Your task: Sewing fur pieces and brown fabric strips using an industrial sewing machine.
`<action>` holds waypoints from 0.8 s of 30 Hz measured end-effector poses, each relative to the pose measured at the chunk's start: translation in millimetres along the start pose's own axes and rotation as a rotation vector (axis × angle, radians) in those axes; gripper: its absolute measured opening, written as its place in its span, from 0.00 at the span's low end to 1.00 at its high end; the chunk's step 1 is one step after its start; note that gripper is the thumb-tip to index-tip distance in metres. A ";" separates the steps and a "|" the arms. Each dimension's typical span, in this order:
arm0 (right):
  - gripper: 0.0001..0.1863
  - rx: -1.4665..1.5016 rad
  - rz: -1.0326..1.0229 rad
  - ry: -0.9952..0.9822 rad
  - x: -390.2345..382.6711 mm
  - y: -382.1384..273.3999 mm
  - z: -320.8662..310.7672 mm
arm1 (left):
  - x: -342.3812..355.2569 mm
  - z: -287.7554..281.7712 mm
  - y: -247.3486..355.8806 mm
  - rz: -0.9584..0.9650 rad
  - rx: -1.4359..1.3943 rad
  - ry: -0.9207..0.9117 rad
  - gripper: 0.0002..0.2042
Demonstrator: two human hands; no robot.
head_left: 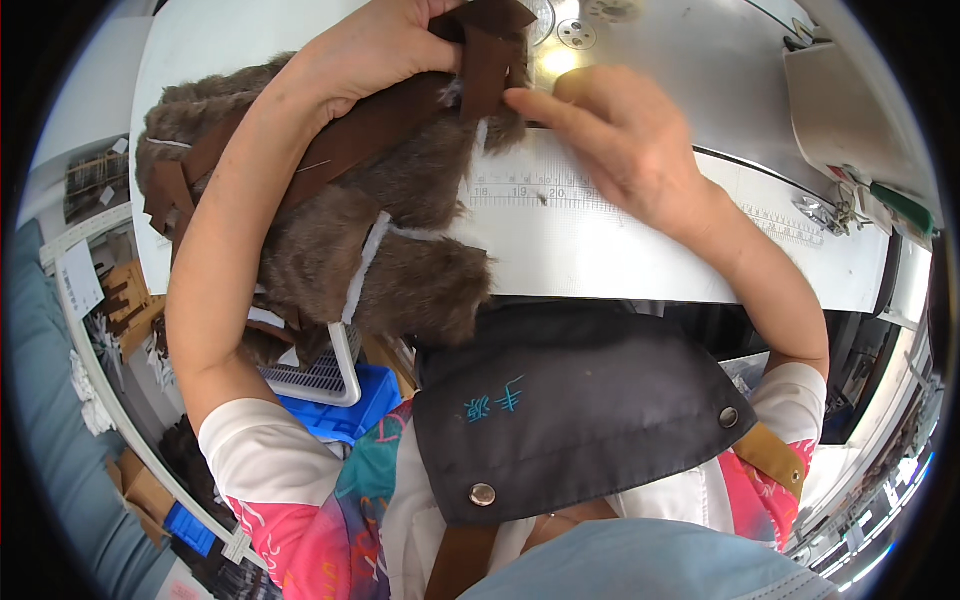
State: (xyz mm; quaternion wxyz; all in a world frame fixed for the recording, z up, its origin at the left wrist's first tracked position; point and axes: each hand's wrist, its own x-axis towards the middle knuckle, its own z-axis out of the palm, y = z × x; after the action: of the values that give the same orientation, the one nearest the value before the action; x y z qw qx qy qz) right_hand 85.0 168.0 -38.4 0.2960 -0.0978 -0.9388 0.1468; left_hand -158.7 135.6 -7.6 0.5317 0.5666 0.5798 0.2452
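Observation:
A brown furry piece [400, 180] with smooth dark brown bands and white edge strips lies over the left part of the white table, its near end hanging past the front edge. My left hand [400, 45] is closed on a dark brown band [487, 62] at its far right end, fingertips partly hidden under the material. My right hand [625, 140] is beside that end, its thumb touching the edge of the band. Its other fingers are bent and smeared by motion, so I cannot tell whether they grip anything.
A shiny metal machine bed [700, 75] with round plates lies at the far right, beside a beige housing [855, 115]. A printed ruler scale [560, 190] runs along the white table [600, 255]. Below its front edge are a white basket [345, 370] and a blue bin [365, 405].

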 end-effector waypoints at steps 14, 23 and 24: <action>0.20 -0.051 -0.017 0.036 -9.9 5.2 2.7 | 9.0 12.0 8.9 0.111 0.144 -0.027 0.11; 0.17 -0.247 -0.053 -0.027 -2.2 4.9 8.4 | 6.6 4.5 13.4 0.158 0.431 -0.098 0.12; 0.17 -0.245 -0.056 -0.027 -0.9 4.3 9.1 | -1.7 5.6 17.4 0.156 0.431 -0.094 0.12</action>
State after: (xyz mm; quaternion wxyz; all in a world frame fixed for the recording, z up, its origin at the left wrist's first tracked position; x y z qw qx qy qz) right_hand 80.8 169.8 -47.5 0.2733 -0.1048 -0.9559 0.0240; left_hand -147.2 136.3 6.6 0.4042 0.7209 0.5478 0.1296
